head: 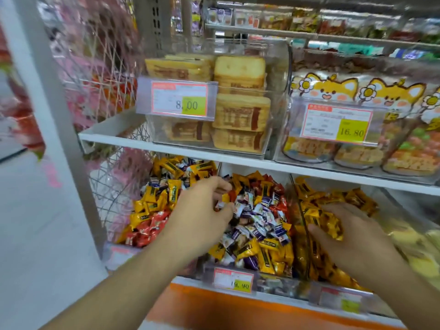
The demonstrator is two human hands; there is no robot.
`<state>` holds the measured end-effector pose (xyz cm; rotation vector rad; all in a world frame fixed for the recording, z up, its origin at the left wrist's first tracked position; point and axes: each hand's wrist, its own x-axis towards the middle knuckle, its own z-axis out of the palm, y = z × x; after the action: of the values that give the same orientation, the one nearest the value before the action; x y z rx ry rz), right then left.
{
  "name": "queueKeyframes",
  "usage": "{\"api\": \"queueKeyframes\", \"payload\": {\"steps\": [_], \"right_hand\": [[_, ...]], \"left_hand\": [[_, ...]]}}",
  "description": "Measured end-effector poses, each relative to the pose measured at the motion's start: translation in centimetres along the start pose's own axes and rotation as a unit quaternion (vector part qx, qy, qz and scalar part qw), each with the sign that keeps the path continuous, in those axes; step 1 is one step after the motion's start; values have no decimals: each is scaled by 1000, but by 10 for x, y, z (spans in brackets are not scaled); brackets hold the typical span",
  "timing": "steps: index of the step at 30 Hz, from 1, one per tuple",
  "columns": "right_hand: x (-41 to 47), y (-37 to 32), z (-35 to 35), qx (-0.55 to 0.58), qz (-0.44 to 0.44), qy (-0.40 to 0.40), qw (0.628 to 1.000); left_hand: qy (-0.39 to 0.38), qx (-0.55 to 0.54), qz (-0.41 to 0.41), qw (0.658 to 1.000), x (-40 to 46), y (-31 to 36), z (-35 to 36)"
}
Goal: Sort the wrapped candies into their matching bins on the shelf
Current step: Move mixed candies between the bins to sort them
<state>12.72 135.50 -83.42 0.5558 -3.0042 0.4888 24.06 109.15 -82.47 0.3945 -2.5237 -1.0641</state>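
Note:
Three clear bins of wrapped candies sit on the lower shelf. The left bin (152, 210) holds yellow and red ones. The middle bin (262, 222) holds a mix of purple-white, yellow and red candies. The right bin (309, 258) holds golden yellow candies. My left hand (202, 210) reaches over the middle bin's left side and pinches a small orange-yellow candy (225, 198) between thumb and fingers. My right hand (345, 236) lies in the right bin and grips a bunch of golden candies (329, 225).
The shelf above (166, 145) carries clear boxes of packaged cakes (240, 110) and cartoon-fox snack jars (357, 129) with price tags. A wire rack (107, 186) with pink goods stands left of the bins. An orange shelf edge (238, 306) runs below.

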Motion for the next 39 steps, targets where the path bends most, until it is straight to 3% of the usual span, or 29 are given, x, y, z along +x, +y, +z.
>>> {"api": "queueKeyframes", "payload": {"steps": [5,8,12,18,23,30,35,39], "right_hand": [[3,-9,6,21,-12,28,999],[4,-13,10,31,-23,46,998],[8,-16,19,32,-55,70,995],[13,-20,25,54,-84,79,992],[12,-17,25,54,-92,63,992],[6,-18,18,68,-92,64,991],[1,-23,14,61,-91,56,992],[-7,-30,15,57,-104,41,992]], "left_hand": [[83,150,-47,984,43,-53,-25],[74,198,-93,973,64,-84,-27],[40,194,-90,976,78,-98,-20],[39,139,-6,990,97,-101,-7],[51,127,1,991,101,-102,2],[185,-7,-67,980,85,-97,-16],[226,-234,-138,935,65,-105,-30],[233,-281,-151,919,51,-95,-32]]}}
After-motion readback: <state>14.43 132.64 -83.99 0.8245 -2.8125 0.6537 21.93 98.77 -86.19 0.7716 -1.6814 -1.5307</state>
